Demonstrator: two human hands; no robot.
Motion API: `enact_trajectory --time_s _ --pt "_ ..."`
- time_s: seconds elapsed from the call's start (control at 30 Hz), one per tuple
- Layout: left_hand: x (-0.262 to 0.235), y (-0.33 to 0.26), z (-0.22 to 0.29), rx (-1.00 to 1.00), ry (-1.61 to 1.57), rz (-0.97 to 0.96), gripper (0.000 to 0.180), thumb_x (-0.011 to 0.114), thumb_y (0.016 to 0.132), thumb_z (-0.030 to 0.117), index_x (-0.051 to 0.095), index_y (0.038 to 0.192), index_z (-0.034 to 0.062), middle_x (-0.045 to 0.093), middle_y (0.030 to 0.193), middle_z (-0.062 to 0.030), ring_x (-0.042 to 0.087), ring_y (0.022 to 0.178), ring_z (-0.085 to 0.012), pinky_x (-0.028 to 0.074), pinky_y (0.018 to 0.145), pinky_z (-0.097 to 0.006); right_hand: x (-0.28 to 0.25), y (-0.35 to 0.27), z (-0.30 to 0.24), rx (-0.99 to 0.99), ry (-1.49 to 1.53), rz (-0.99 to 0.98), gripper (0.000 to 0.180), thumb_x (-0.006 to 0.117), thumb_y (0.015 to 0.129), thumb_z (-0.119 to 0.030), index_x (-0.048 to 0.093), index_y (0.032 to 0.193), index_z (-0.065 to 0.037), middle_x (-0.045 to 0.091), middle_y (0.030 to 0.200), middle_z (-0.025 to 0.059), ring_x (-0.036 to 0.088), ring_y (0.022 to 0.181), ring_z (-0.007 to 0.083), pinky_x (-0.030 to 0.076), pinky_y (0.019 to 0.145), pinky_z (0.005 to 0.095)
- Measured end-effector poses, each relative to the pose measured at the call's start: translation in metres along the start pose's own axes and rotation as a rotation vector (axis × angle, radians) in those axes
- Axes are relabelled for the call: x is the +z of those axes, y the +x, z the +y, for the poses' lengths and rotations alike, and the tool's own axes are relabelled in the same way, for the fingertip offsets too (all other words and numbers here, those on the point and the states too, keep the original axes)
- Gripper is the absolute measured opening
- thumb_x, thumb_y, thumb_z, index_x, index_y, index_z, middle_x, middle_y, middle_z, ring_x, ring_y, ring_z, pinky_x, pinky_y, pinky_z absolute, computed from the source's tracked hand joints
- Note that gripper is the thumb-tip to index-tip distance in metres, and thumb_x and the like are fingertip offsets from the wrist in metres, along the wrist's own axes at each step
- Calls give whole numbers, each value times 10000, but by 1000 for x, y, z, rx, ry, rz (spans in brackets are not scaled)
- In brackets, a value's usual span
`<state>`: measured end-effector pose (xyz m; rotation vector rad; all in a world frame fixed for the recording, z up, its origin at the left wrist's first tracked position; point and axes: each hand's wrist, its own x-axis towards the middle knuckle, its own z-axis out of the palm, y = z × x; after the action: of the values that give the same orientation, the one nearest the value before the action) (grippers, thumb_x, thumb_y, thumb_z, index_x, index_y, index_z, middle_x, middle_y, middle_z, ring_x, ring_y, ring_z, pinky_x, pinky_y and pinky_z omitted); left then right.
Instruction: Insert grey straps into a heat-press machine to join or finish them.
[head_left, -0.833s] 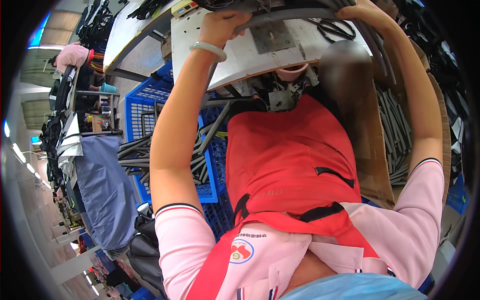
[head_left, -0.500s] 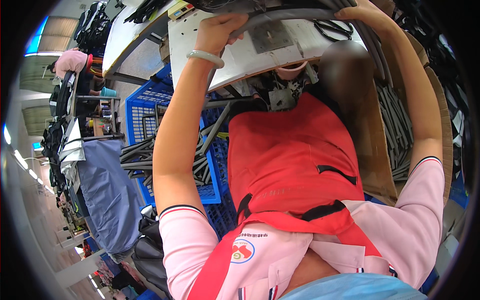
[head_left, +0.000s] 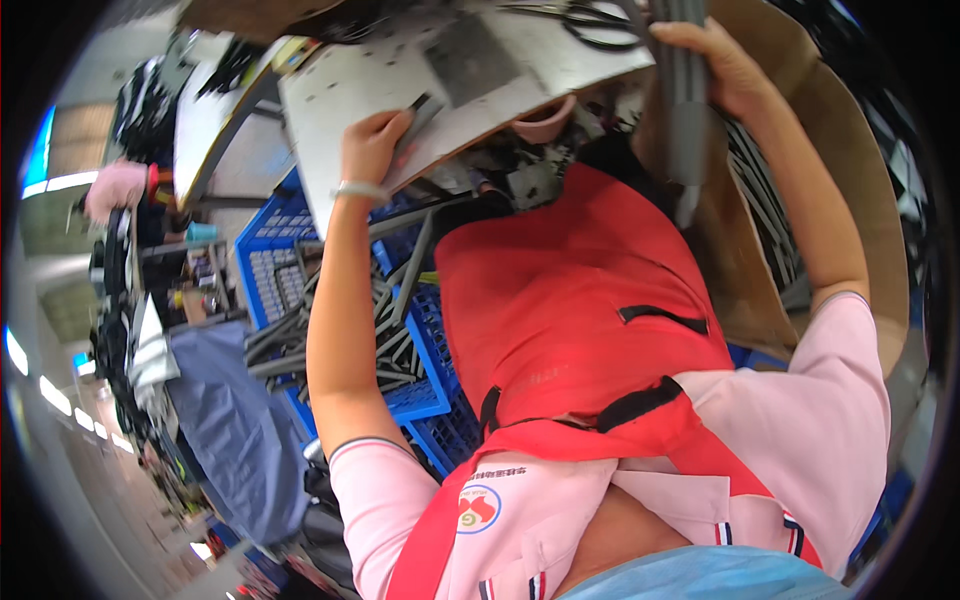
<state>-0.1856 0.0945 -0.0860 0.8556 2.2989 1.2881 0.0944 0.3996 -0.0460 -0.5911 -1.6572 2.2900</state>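
My left hand (head_left: 373, 150) is closed over the near edge of the white worktable (head_left: 345, 95). A short dark-grey piece (head_left: 427, 112) sticks out from its fingers, with a small reddish patch below it. Blur hides what kind of thing it is. On the right, raised beside the table's corner, my right hand (head_left: 722, 62) grips a bundle of long grey foam tubes (head_left: 686, 120). The tubes hang down in front of the cardboard box, their lower ends blurred.
Black-handled scissors (head_left: 600, 25) and a dark square plate (head_left: 470, 65) lie on the table. A blue plastic crate (head_left: 432, 350) of grey tubes stands at my left. The tall cardboard box (head_left: 850, 200) on my right holds more tubes. A pink bowl (head_left: 545, 122) sits under the table edge.
My left hand has let go of the tube stretched between both hands and moved down and left, now with a short piece in it. The tubes now hang from my right hand.
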Motion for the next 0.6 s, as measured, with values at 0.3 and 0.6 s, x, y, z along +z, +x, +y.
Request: enact_trajectory --time_s 0.3,0.6 --pt "11 -15 -25 49 -64 139 234 672 903 229 708 984 12 620 692 -19 557 529 -73 402 441 -197 26 -112 118 436 124 -355 613 808 691 -100 520 1207 64 637 1122 157 598 1067 209 448 974 337" --pt "21 -31 -32 84 12 368 261 657 915 261 709 976 13 621 662 -14 545 528 -59 382 433 -185 -107 -146 -2 -120 -138 223 322 748 777 -167 623 1035 -23 644 950 66 619 886 166 510 760 308"
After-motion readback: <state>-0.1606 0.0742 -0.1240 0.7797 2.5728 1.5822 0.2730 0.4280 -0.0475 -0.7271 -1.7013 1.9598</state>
